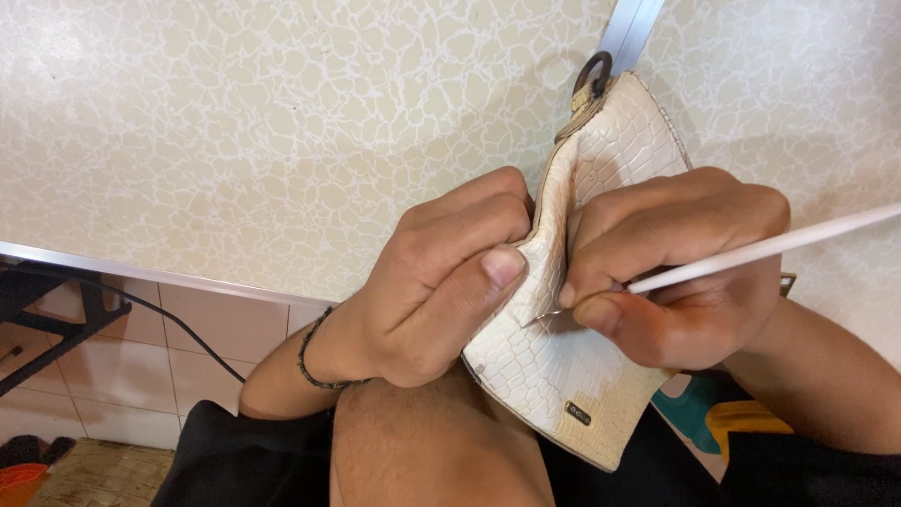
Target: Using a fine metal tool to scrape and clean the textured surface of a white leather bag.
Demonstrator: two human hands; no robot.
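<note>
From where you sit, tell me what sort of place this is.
Probably a small leather-repair or craft workspace. The left hand pinches a cream crocodile-embossed leather bag while the right hand works it with a thin white tool, beside a cream crackle-patterned worktable.

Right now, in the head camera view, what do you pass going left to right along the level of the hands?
Black cable → dark bead bracelet → left hand → cream scale-textured leather piece → right hand → thin white tool handle.
</note>
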